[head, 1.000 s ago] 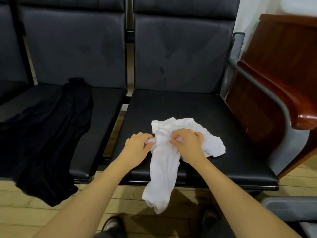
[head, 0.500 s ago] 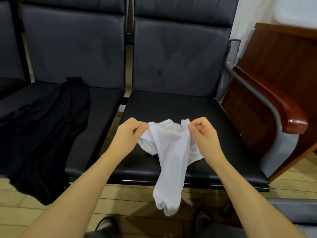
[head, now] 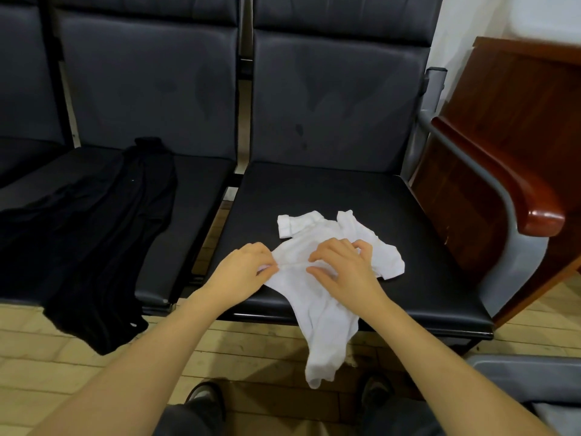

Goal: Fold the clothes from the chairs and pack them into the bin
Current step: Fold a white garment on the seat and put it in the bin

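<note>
A small white garment [head: 330, 319] lies on the black seat of the right chair [head: 393, 196], one end hanging over the front edge toward the floor. My left hand [head: 242, 272] pinches the garment's left edge. My right hand [head: 342, 269] rests on its middle, fingers curled and pinching the fabric. A long black garment [head: 94, 240] is draped across the left chair [head: 195, 177] and spills over its front edge. A grey bin [head: 528, 382] shows only partly at the lower right corner.
A wooden cabinet [head: 518, 127] stands right of the chair, behind a grey armrest with a red-brown wooden cap [head: 509, 184]. The floor [head: 251, 350] is pale wood planks. My shoes [head: 204, 394] show at the bottom.
The white garment was lifted and held up between both hands half a second ago. Now it is laid back down on the seat, spread wider, with both hands low on it.
</note>
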